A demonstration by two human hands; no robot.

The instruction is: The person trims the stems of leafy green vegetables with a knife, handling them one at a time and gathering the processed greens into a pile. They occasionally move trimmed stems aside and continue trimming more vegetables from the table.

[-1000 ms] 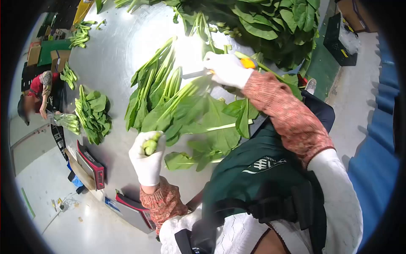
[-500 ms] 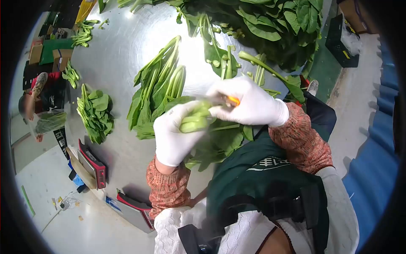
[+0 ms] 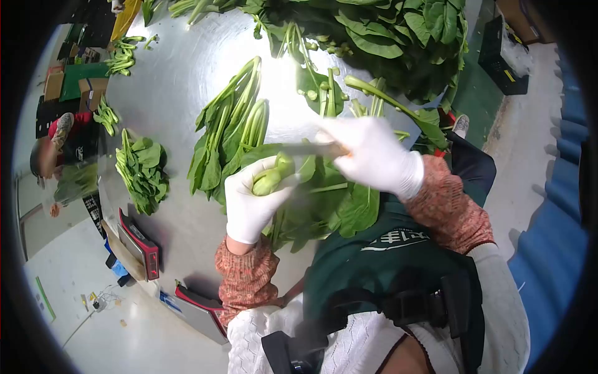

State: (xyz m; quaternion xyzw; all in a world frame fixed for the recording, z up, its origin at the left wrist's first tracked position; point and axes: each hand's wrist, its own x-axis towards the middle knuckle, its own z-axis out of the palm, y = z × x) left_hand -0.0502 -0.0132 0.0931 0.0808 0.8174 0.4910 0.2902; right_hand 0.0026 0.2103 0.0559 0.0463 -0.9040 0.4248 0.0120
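Observation:
My left hand [image 3: 246,206], in a white glove, is closed round leafy-green stalks [image 3: 268,182], their thick pale cut ends pointing up. Their broad leaves [image 3: 321,202] spread out below and to the right of that hand. In the white-gloved right hand [image 3: 380,156] is a small knife [image 3: 306,149], gripped by its handle. The blade, blurred by motion, reaches left just above the stalk ends. Beyond my left hand lies a bunch of leafy greens [image 3: 224,124] on the metal table [image 3: 177,81].
A large heap of greens [image 3: 405,43] covers the table's far right, with trimmed stalk pieces [image 3: 330,93] before it. A smaller bunch [image 3: 142,168] lies at left. Two red-edged scales [image 3: 138,243] stand by the near left edge. Another person [image 3: 62,149] is at far left.
My right hand has moved right, away from the stalk ends, and the knife blade now shows. My left hand has dropped slightly lower, still holding the stalks.

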